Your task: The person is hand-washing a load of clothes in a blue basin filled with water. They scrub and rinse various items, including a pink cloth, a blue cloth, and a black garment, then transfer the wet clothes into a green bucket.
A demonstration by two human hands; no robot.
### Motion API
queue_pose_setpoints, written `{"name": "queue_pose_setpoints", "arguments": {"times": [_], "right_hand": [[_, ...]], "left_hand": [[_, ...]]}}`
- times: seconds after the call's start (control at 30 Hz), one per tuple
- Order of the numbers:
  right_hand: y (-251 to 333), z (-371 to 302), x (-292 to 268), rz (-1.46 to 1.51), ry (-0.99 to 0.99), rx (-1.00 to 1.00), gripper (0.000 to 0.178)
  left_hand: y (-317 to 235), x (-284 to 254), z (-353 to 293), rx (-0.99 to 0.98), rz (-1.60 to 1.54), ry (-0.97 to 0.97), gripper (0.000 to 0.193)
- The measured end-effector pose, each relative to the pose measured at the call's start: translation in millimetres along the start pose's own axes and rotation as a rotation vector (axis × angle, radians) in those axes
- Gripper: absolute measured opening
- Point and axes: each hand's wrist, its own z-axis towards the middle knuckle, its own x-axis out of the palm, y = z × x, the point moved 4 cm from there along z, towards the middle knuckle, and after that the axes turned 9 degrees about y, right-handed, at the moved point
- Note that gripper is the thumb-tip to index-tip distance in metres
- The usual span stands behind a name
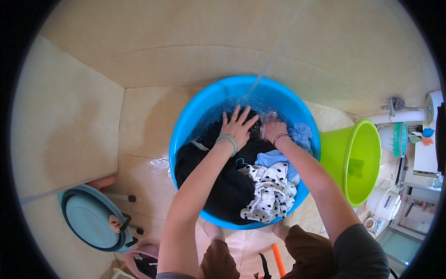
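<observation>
A large blue basin [181,125] holds water and clothes. Fingers spread, my left hand [239,128] presses on black clothing [204,176] in the water; a jade-coloured bangle and a ring are on it. To its right, my right hand [275,129], with a thin bangle, dips into the splashing water, its fingertips hidden. A stream of water [267,60] falls from above and lands just beyond my left fingers. White cloth with black dots [272,193] lies bunched at the near right of the basin, beside light blue cloth [269,159].
A lime green bucket [348,162] lies on its side against the basin's right. Grey-blue basins [90,221] lean at the left wall, near a pink container [139,260] with dark cloth. A wall tap [394,106] is at far right. My feet stand close to the basin.
</observation>
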Motion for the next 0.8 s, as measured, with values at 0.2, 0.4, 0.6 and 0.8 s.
{"name": "queue_pose_setpoints", "arguments": {"times": [0.2, 0.4, 0.6, 0.8], "right_hand": [[-21, 7, 2, 0.019, 0.348, -0.010, 0.045], [-13, -1, -10, 0.359, 0.159, 0.173, 0.042], [-77, 27, 50, 0.991, -0.133, 0.063, 0.033], [-30, -49, -57, 1.014, -0.482, -0.020, 0.026]], "left_hand": [[-6, 3, 25, -0.250, -0.280, 0.479, 0.064], [1, 35, 20, -0.329, -0.160, 0.486, 0.047], [-21, 29, 29, -0.193, -0.092, 0.476, 0.044], [-1, 32, 3, -0.217, -0.241, 0.116, 0.060]]}}
